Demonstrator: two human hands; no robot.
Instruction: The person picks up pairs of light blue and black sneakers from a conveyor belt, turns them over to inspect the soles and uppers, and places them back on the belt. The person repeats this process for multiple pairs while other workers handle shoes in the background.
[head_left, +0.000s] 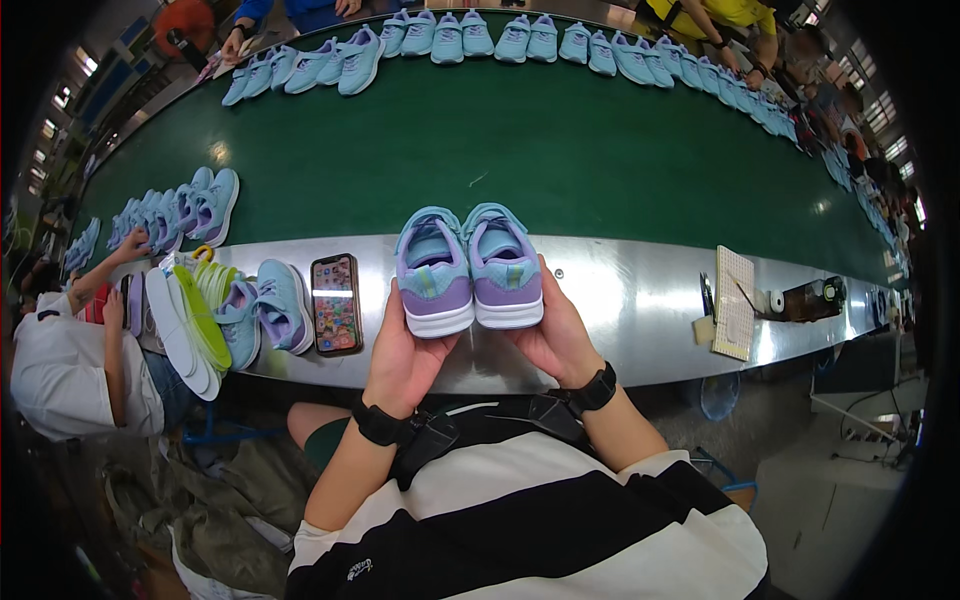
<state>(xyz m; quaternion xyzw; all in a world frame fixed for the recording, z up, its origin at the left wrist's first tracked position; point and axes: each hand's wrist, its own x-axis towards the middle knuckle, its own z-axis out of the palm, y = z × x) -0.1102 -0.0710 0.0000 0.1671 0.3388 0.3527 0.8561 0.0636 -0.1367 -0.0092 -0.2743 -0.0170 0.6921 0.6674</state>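
Note:
A pair of light blue and purple sneakers is held up side by side over the metal table edge [620, 350], heels facing me. My left hand [405, 355] is closed round the left sneaker [436, 290] from its outer side and below. On the other side, my right hand [560, 335] grips the right sneaker [506, 288] the same way. The two shoes touch along their inner sides. Most of my fingers are hidden under the soles. Left of my left hand, a smartphone [336, 305] lies with its screen lit, beside another pair of sneakers [284, 306].
White and lime-green insoles [183, 330] are stacked at the left. A notepad [735, 303] and a dark bottle [812, 299] are at the right. Rows of matching sneakers [462, 38] stand across the green belt [400, 140]. A co-worker [80, 360] reaches toward shoes at the left.

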